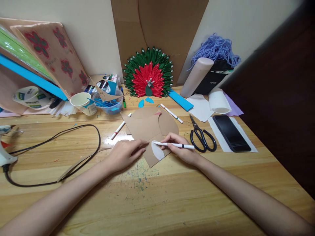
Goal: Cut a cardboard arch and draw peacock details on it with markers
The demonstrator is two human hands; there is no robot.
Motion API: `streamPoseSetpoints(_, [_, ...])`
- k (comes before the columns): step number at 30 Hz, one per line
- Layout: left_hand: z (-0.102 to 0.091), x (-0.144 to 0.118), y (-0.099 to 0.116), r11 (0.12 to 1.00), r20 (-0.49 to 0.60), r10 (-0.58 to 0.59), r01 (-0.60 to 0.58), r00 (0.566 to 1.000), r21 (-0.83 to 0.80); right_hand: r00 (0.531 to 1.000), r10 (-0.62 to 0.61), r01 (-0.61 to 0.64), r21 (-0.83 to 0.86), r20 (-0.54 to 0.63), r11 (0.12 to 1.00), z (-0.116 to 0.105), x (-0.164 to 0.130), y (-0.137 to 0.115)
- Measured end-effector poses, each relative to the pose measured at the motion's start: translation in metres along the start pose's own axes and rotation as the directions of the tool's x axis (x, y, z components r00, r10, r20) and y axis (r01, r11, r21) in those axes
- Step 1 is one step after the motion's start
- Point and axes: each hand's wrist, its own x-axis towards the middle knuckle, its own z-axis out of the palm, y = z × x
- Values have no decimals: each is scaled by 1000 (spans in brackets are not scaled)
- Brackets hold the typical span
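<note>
pen [176, 145] lies crosswise in the pinching right hand [180, 147], tip on the white oval [157, 151]. left hand [125, 153] presses flat on the brown card [147, 131], just left of the oval.

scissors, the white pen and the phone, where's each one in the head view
scissors [202, 139]: head view, on the black handle loops, right of the brown card.
white pen [175, 145]: head view, mid-barrel, held in the right hand [183, 148].
phone [231, 132]: head view, middle of the dark screen.
</note>
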Motion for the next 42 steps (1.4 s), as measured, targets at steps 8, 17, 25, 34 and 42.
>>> streamPoseSetpoints(8, [1,0,-1,1000,-2,7,-7,1000,14,999,36,-38,69,19,997,0,0,4])
streamPoseSetpoints(17, [1,0,-1,1000,-13,9,-9,1000,0,1000,18,-18,64,0,998,-1,0,4])
streamPoseSetpoints(25, [0,0,0,1000,-9,4,-4,1000,4,999,37,-39,96,20,995,-1,-1,5])
streamPoseSetpoints(34, [0,0,0,1000,-17,6,-5,1000,4,996,26,-21,61,-82,998,0,0,3])
streamPoseSetpoints(42, [1,0,-2,1000,-21,14,-14,1000,5,996,27,-22,62,-85,998,-1,1,2])
